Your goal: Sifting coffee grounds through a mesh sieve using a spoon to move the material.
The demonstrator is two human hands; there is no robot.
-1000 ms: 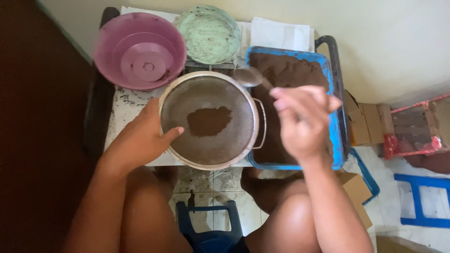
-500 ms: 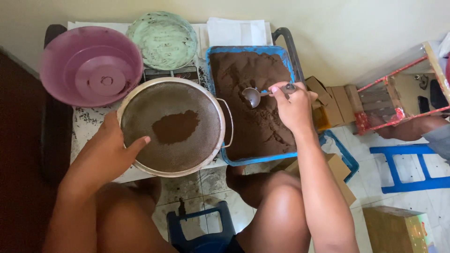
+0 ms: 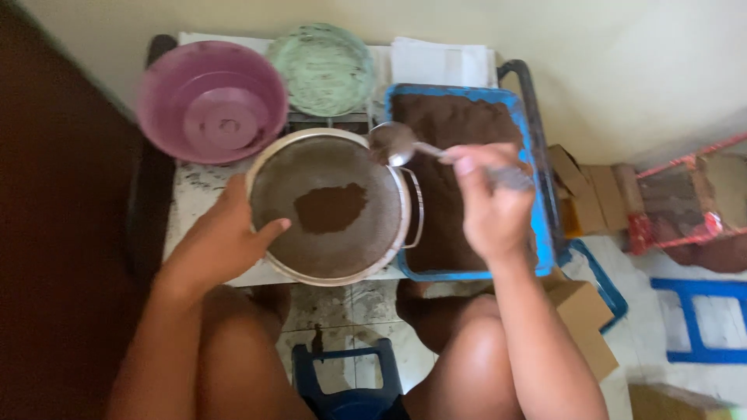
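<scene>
A round metal sieve (image 3: 331, 206) sits on the small table with a patch of brown powder (image 3: 330, 208) in its mesh. My left hand (image 3: 222, 237) grips the sieve's left rim. My right hand (image 3: 490, 206) holds a metal spoon (image 3: 397, 142), whose bowl hovers at the sieve's upper right edge, above the border with the blue tray (image 3: 545, 233). The blue tray lies right of the sieve and is filled with brown powder (image 3: 455, 124).
A purple plastic bowl (image 3: 212, 101) and a pale green bowl (image 3: 323, 68) stand at the back of the table, with folded white paper (image 3: 443, 61) beside them. Cardboard boxes (image 3: 583, 319), a red frame (image 3: 685, 202) and a blue stool (image 3: 346, 381) lie on the floor.
My right hand has lifted the spoon out of the tray's powder and carried it left to the sieve's rim. My left hand stays on the sieve.
</scene>
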